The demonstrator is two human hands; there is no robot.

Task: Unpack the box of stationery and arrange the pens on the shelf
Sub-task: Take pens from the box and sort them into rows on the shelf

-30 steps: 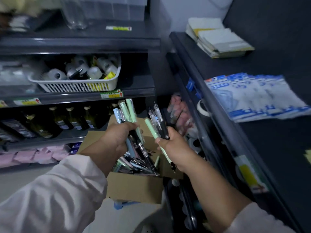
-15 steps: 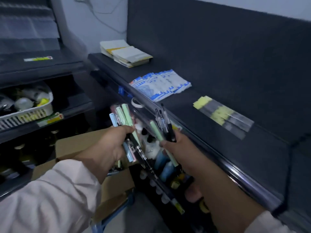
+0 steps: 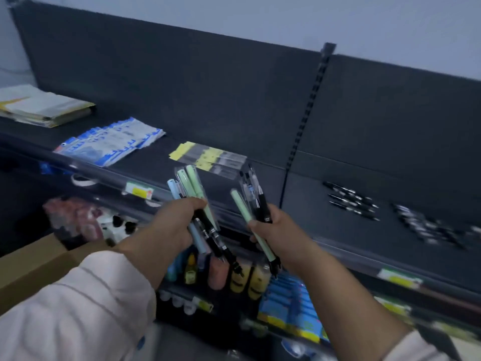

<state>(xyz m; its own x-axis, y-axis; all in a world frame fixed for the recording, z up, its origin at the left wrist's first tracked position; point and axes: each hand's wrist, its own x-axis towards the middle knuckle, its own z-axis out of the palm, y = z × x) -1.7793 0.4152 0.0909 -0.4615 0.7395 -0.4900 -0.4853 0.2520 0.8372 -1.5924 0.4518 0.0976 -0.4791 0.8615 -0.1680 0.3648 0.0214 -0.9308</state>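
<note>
My left hand (image 3: 171, 225) grips a bunch of pens (image 3: 191, 186), pale green, light blue and black, their caps pointing up. My right hand (image 3: 276, 227) grips a second bunch of pens (image 3: 253, 196): one pale green pen and several black ones. Both hands hover just in front of the dark shelf (image 3: 260, 175) at its front edge. The cardboard box (image 3: 28, 267) lies at the lower left, mostly behind my left sleeve. Rows of black pens (image 3: 351, 200) lie on the shelf to the right.
On the shelf lie yellow-headed clear packets (image 3: 208, 158), blue-and-white packets (image 3: 112, 142) and a stack of booklets (image 3: 39, 105) at the far left. A slotted upright (image 3: 304, 121) divides the back panel. Small bottles and blue packs fill the lower shelves.
The view has swung right from the box to the long dark shelf. Both hands keep their pen bunches and have risen to the shelf's front edge. The laid-out black pens have come into sight.
</note>
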